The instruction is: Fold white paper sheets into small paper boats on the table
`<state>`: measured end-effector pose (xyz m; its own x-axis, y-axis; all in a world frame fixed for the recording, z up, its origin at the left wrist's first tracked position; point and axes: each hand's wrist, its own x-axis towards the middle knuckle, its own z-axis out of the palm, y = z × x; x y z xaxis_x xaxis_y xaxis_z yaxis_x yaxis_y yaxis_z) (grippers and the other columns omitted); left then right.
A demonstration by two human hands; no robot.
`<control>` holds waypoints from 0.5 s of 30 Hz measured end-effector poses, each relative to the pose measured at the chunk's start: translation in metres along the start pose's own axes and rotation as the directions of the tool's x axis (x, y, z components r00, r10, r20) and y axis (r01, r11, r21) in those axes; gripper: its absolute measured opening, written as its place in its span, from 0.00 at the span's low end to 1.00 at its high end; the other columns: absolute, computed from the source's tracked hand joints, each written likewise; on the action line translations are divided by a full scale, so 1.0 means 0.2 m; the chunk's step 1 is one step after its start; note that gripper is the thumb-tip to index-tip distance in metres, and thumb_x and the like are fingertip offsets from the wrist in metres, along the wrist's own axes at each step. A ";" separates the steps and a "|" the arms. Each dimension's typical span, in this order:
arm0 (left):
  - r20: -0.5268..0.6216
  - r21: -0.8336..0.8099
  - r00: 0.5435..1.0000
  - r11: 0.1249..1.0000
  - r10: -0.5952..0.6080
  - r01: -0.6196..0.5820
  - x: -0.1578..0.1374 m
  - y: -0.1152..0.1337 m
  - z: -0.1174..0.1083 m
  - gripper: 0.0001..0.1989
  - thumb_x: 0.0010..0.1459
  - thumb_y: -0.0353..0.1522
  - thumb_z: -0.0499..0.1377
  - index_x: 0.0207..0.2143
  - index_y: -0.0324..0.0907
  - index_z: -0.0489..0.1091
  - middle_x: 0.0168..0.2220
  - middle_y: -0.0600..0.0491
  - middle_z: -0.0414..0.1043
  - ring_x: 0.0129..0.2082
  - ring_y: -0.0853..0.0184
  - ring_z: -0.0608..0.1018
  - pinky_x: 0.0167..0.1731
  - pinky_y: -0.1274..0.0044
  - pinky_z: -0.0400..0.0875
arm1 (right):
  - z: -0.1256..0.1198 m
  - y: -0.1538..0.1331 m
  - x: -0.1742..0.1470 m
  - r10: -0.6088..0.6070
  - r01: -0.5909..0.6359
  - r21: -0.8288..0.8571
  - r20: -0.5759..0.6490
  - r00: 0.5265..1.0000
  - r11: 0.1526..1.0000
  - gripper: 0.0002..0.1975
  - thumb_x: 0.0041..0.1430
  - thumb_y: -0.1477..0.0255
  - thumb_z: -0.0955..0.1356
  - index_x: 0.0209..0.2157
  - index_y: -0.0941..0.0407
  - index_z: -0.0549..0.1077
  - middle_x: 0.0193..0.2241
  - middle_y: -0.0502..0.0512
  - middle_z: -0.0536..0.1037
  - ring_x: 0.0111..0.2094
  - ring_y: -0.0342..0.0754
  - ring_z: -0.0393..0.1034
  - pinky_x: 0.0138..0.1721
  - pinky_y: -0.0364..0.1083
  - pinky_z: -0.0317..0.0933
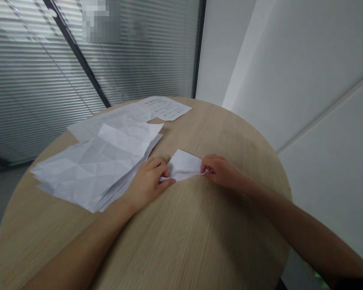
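A small folded piece of white paper (185, 164) lies on the table between my two hands. Its near edge is creased, and a corner points away from me. My left hand (153, 177) pinches the paper's left end between thumb and curled fingers. At the opposite end, my right hand (218, 170) is closed on the right corner, with a bit of paper showing between the fingers. The fingers cover both ends of the paper.
Left of my hands lies a stack of creased white sheets (109, 159), close to my left forearm. Printed sheets (169, 108) lie at the far edge of the round wooden table (169, 241). Beyond it are window blinds (151, 64) and a white wall (305, 60).
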<state>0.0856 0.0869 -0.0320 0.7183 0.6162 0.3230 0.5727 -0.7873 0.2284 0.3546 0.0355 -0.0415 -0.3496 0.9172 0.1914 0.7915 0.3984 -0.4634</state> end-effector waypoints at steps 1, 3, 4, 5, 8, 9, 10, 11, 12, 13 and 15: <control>-0.009 0.054 0.998 0.997 0.062 -0.061 0.00 0.01 -0.01 0.05 0.55 0.31 0.61 0.28 0.43 0.66 0.35 0.49 0.70 0.38 0.58 0.71 0.37 0.68 0.67 | 0.00 0.00 0.00 -0.034 0.034 -0.024 0.000 0.999 0.999 0.10 0.49 0.84 0.66 0.29 0.57 0.73 0.29 0.52 0.74 0.32 0.46 0.67 0.38 0.44 0.57; 0.002 0.151 0.988 0.977 0.154 -0.153 -0.01 0.02 -0.03 0.04 0.54 0.26 0.58 0.29 0.43 0.68 0.36 0.47 0.72 0.39 0.56 0.71 0.38 0.66 0.67 | -0.01 0.00 0.00 -0.077 0.077 -0.069 0.001 0.997 0.995 0.12 0.48 0.86 0.64 0.29 0.57 0.74 0.31 0.54 0.74 0.34 0.47 0.67 0.38 0.45 0.58; 0.026 0.178 0.983 0.967 0.182 -0.183 -0.01 0.03 -0.03 0.04 0.53 0.25 0.58 0.29 0.43 0.68 0.36 0.47 0.72 0.38 0.56 0.71 0.38 0.66 0.67 | -0.02 0.00 -0.01 -0.094 0.094 -0.085 0.005 0.996 0.992 0.12 0.48 0.86 0.64 0.29 0.57 0.74 0.32 0.55 0.75 0.35 0.48 0.68 0.40 0.46 0.58; 0.054 0.182 0.979 0.962 0.198 -0.205 -0.01 0.04 -0.04 0.04 0.53 0.26 0.58 0.30 0.43 0.69 0.35 0.47 0.72 0.38 0.56 0.72 0.38 0.66 0.67 | -0.02 0.00 -0.01 -0.111 0.111 -0.091 0.011 0.994 0.990 0.11 0.49 0.85 0.65 0.30 0.57 0.75 0.33 0.56 0.75 0.36 0.49 0.68 0.41 0.47 0.59; 0.107 0.070 0.977 0.979 0.186 -0.194 -0.01 0.05 -0.04 0.08 0.58 0.37 0.58 0.29 0.42 0.69 0.33 0.49 0.70 0.35 0.58 0.72 0.37 0.67 0.68 | -0.04 -0.01 -0.02 -0.128 0.129 -0.009 0.023 0.991 0.992 0.03 0.53 0.77 0.69 0.30 0.57 0.75 0.33 0.56 0.75 0.38 0.50 0.69 0.43 0.49 0.60; 0.108 0.010 0.980 0.986 0.165 -0.167 -0.01 0.05 -0.04 0.12 0.61 0.40 0.56 0.29 0.42 0.69 0.32 0.49 0.70 0.35 0.59 0.72 0.37 0.67 0.68 | -0.04 -0.01 -0.02 -0.113 0.112 0.039 0.024 0.993 0.993 0.03 0.55 0.73 0.69 0.29 0.56 0.75 0.32 0.55 0.75 0.37 0.49 0.69 0.43 0.48 0.60; 0.103 -0.045 0.985 0.990 0.137 -0.133 -0.01 0.04 -0.03 0.15 0.63 0.42 0.54 0.28 0.42 0.69 0.32 0.50 0.69 0.35 0.60 0.72 0.38 0.68 0.68 | -0.04 -0.02 -0.02 -0.084 0.082 0.081 0.023 0.996 0.993 0.07 0.58 0.70 0.69 0.27 0.56 0.75 0.32 0.54 0.74 0.36 0.48 0.69 0.42 0.47 0.60; 0.092 -0.082 0.991 0.992 0.102 -0.095 -0.02 0.04 -0.02 0.17 0.64 0.42 0.52 0.27 0.42 0.69 0.32 0.50 0.69 0.35 0.60 0.72 0.38 0.68 0.69 | -0.04 -0.02 -0.02 -0.040 0.038 0.106 0.015 0.999 0.994 0.10 0.59 0.67 0.69 0.26 0.56 0.74 0.33 0.54 0.74 0.34 0.46 0.69 0.40 0.47 0.60; 0.073 -0.096 0.996 0.994 0.059 -0.052 -0.02 0.03 -0.01 0.17 0.65 0.42 0.52 0.28 0.42 0.69 0.32 0.49 0.70 0.36 0.60 0.73 0.39 0.67 0.70 | -0.03 -0.02 -0.01 0.018 -0.017 0.106 -0.008 1.000 0.994 0.09 0.59 0.67 0.69 0.27 0.57 0.74 0.34 0.54 0.73 0.32 0.45 0.68 0.39 0.46 0.60; 0.044 -0.090 0.999 0.996 0.007 -0.003 -0.02 0.03 0.01 0.15 0.64 0.41 0.53 0.30 0.42 0.70 0.34 0.49 0.70 0.38 0.60 0.73 0.41 0.66 0.70 | -0.02 -0.01 -0.01 0.080 -0.075 0.086 -0.047 0.996 0.993 0.07 0.58 0.68 0.70 0.30 0.57 0.74 0.37 0.55 0.73 0.31 0.44 0.67 0.38 0.46 0.60; -0.030 -0.041 0.993 0.993 -0.114 0.112 -0.03 0.02 0.04 0.13 0.60 0.41 0.58 0.39 0.41 0.71 0.41 0.46 0.71 0.42 0.57 0.74 0.44 0.63 0.71 | 0.01 0.00 0.01 0.185 -0.182 0.037 -0.141 0.973 0.983 0.11 0.54 0.71 0.72 0.39 0.58 0.73 0.42 0.57 0.72 0.32 0.44 0.66 0.39 0.47 0.61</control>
<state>0.0868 0.0813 -0.0398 0.6363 0.7007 0.3228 0.6329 -0.7134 0.3010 0.3525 0.0363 -0.0424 -0.1228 0.9672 0.2223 0.8226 0.2245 -0.5224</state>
